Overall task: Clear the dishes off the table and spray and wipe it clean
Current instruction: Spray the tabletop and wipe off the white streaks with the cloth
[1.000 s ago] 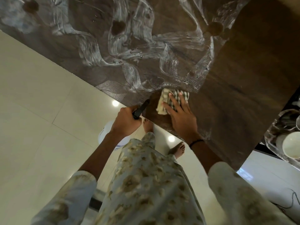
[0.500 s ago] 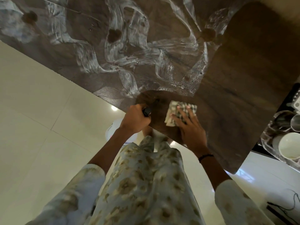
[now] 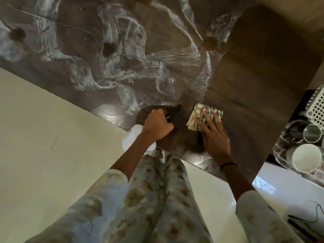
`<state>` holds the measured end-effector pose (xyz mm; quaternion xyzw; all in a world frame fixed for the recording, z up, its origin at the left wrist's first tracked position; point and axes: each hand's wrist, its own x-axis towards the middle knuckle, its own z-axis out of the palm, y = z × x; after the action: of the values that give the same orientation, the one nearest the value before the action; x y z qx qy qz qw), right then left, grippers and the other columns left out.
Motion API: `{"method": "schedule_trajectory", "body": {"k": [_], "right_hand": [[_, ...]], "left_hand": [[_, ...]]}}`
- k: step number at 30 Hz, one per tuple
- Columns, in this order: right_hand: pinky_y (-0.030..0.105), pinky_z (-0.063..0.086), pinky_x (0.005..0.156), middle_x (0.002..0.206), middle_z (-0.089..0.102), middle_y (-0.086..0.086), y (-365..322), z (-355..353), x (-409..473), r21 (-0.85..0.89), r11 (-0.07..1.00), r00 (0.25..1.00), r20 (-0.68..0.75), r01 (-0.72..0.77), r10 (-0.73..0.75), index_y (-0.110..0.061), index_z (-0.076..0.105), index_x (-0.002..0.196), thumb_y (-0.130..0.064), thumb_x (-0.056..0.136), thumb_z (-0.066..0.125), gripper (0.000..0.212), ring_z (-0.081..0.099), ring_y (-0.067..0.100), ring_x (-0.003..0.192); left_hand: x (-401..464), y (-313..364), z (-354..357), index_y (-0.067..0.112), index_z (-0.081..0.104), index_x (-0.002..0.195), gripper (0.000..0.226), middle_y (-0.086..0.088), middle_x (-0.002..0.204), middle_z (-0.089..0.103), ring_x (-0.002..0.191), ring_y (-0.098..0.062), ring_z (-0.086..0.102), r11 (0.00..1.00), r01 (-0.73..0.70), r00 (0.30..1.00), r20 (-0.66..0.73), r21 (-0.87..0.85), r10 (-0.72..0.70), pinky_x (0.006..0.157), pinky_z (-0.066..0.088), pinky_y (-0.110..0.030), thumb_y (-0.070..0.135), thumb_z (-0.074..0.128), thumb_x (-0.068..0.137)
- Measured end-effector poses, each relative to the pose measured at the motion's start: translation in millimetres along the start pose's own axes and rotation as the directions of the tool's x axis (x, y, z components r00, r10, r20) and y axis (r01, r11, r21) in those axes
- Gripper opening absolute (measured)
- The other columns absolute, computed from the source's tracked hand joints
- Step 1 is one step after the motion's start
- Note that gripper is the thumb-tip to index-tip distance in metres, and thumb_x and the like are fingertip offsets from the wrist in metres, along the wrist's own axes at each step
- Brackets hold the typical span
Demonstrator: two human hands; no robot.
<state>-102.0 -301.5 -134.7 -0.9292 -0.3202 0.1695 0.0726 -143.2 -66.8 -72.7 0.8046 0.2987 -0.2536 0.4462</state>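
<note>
The dark wooden table [image 3: 254, 71] carries white foamy wipe streaks across its left and middle parts; the right part looks wiped. My right hand [image 3: 213, 132] presses flat, fingers spread, on a folded checked cloth [image 3: 198, 114] near the table's front edge. Left of it, my left hand [image 3: 157, 125] grips a white spray bottle [image 3: 133, 141] by its black trigger head; the bottle hangs at the table's edge, its nozzle pointing over the tabletop.
A clear tray [image 3: 282, 149] at the right edge holds a white cup [image 3: 306, 157] and a metal cup [image 3: 313, 133]. A white slotted basket [image 3: 318, 106] sits behind it. Cream floor tiles lie below the table; a dark cable [image 3: 313, 218] lies at bottom right.
My right hand has slid the cloth to the right along the front edge. My left hand has brought the spray bottle up over the table's edge.
</note>
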Motion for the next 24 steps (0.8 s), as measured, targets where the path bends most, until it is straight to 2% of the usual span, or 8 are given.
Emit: {"method": "schedule_trajectory", "body": {"k": [3, 5, 9, 12, 14, 16, 20, 24], "right_hand": [[0.046, 0.044, 0.105, 0.158, 0.025, -0.002, 1.8, -6.1, 30.9, 0.024, 0.995, 0.994, -0.046, -0.097, 0.098, -0.03, 0.043, 0.143, -0.018, 0.1, 0.044, 0.044, 0.013, 0.029, 0.148], [0.048, 0.044, 0.104, 0.159, 0.024, -0.002, -7.8, -5.0, 55.7, 0.023, 0.996, 0.992, -0.082, -0.091, 0.093, -0.03, 0.042, 0.143, -0.017, 0.1, 0.044, 0.045, 0.012, 0.031, 0.148], [0.053, 0.037, 0.109, 0.16, 0.019, -0.001, -51.1, -0.8, 96.0, 0.026, 0.999, 0.997, -0.065, 0.039, -0.037, -0.031, 0.04, 0.143, -0.002, 0.09, 0.049, 0.061, 0.008, 0.036, 0.147], [0.052, 0.032, 0.113, 0.158, 0.027, 0.003, -75.1, 8.6, 90.8, 0.04, 0.979, 0.979, -0.04, 0.201, -0.199, -0.026, 0.049, 0.137, -0.004, 0.085, 0.056, 0.057, 0.013, 0.035, 0.147], [0.05, 0.033, 0.113, 0.156, 0.03, 0.003, -65.0, 11.8, 72.7, 0.001, 0.952, 0.952, -0.015, 0.307, -0.307, -0.029, 0.049, 0.137, -0.006, 0.087, 0.056, 0.056, 0.017, 0.034, 0.146], [0.048, 0.034, 0.112, 0.157, 0.029, 0.001, -36.9, 8.3, 58.2, -0.04, 0.939, 0.939, 0.008, 0.343, -0.343, -0.033, 0.045, 0.14, -0.009, 0.091, 0.053, 0.055, 0.017, 0.032, 0.147], [0.049, 0.035, 0.111, 0.158, 0.025, -0.001, 2.8, -10.8, 67.8, -0.043, 0.977, 0.978, 0.017, 0.21, -0.21, -0.034, 0.039, 0.144, -0.01, 0.095, 0.049, 0.055, 0.011, 0.031, 0.148], [0.055, 0.032, 0.111, 0.16, 0.02, 0.0, -30.9, -16.2, 113.5, 0.017, 0.997, 0.996, -0.049, 0.08, -0.08, -0.032, 0.04, 0.143, -0.005, 0.093, 0.051, 0.058, 0.008, 0.034, 0.148]], "left_hand": [[2.7, -6.4, -5.6, 0.008, 0.067, 0.088, 0.025, -0.01, 0.073, 0.065, 0.076, -0.034, 0.064, 1.0, 0.025, 0.998, -0.054, -0.01, -0.025, 0.075, 0.055, -0.04, 0.017, 0.054, 0.069], [4.3, -10.2, -9.6, 0.012, 0.066, 0.084, 0.014, -0.007, 0.065, 0.06, 0.071, -0.034, 0.062, 0.998, 0.041, 0.994, -0.103, -0.053, -0.046, 0.07, 0.051, -0.037, 0.013, 0.057, 0.073], [6.2, -13.4, -16.0, 0.017, 0.06, 0.075, 0.015, -0.012, 0.062, 0.058, 0.059, -0.029, 0.056, 0.997, 0.003, 0.988, -0.151, -0.074, -0.014, 0.058, 0.044, -0.034, 0.005, 0.057, 0.082], [6.3, -10.1, -18.5, 0.01, 0.062, 0.076, 0.011, -0.013, 0.063, 0.06, 0.06, -0.031, 0.055, 0.999, -0.01, 0.987, -0.162, -0.052, 0.002, 0.056, 0.045, -0.031, 0.001, 0.057, 0.08], [6.8, -7.9, -18.8, 0.005, 0.059, 0.073, 0.007, -0.01, 0.059, 0.056, 0.057, -0.029, 0.051, 0.999, -0.003, 0.988, -0.155, -0.038, -0.003, 0.052, 0.041, -0.029, 0.0, 0.057, 0.078], [9.2, -8.0, -18.8, -0.001, 0.064, 0.079, 0.006, -0.018, 0.068, 0.064, 0.06, -0.034, 0.057, 0.998, 0.002, 0.984, -0.18, -0.059, -0.012, 0.056, 0.047, -0.037, 0.002, 0.058, 0.078], [10.1, -7.2, -18.1, 0.002, 0.066, 0.084, 0.009, -0.024, 0.073, 0.066, 0.063, -0.037, 0.061, 0.997, 0.015, 0.98, -0.197, -0.077, -0.03, 0.058, 0.05, -0.039, 0.007, 0.06, 0.08], [10.9, -6.1, -18.0, 0.003, 0.068, 0.085, 0.01, -0.023, 0.076, 0.067, 0.064, -0.038, 0.062, 0.994, 0.025, 0.976, -0.213, -0.104, -0.047, 0.059, 0.052, -0.044, 0.005, 0.059, 0.08]]}}
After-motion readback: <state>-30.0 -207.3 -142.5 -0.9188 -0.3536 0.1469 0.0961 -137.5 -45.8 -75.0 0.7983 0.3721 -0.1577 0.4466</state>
